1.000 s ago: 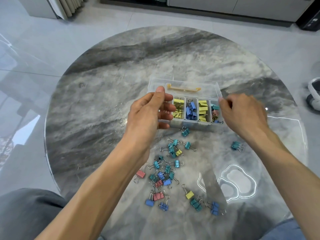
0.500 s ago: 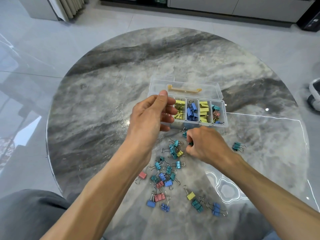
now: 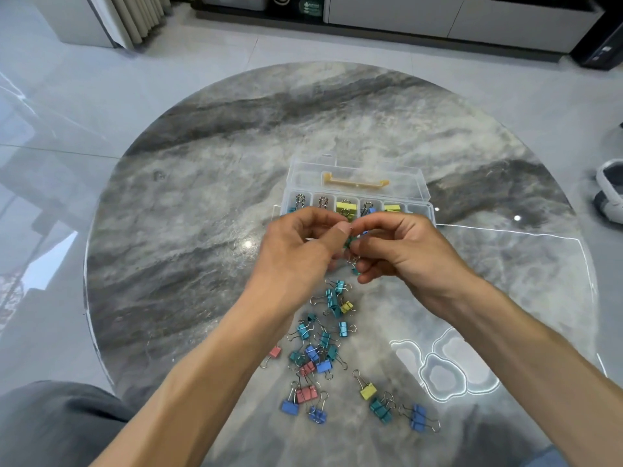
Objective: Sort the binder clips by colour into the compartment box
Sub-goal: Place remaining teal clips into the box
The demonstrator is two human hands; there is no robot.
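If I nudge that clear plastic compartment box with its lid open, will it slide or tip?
The clear plastic compartment box looks thin-walled and light, so it would probably slide on the glossy marble table. Its open lid lies behind, so tipping backward seems unlikely.

My two hands meet over the middle of the table (image 3: pixel 202 203) — my left hand (image 3: pixel 296 251) and my right hand (image 3: pixel 401 247) side by side, fingertips touching round one binder clip (image 3: pixel 348 242). Just behind them lies the compartment box (image 3: pixel 425 210), its lid (image 3: pixel 357 170) folded open beyond it, clips in its cells. Before my hands, nearer me, the loose clips (image 3: pixel 323 352) lie scattered — between my forearms.
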